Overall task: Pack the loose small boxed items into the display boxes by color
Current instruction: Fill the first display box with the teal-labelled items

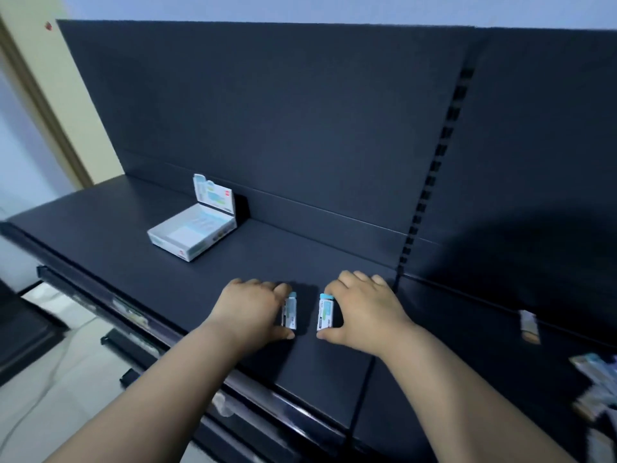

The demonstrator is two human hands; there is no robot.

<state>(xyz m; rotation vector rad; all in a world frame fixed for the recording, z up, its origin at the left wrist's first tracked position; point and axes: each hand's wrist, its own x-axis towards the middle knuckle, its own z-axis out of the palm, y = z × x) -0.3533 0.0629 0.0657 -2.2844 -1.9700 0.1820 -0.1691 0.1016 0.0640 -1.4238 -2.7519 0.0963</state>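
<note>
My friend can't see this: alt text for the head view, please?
On a dark shelf, the left hand pinches one small box and the right hand a second small box. An open display box stands farther back, left.

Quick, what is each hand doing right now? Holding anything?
Left hand: finger and thumb grip the left small box on the shelf.
Right hand: finger and thumb grip the right small box.

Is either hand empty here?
No: the left hand pinches a box and the right hand pinches a second box.
</note>
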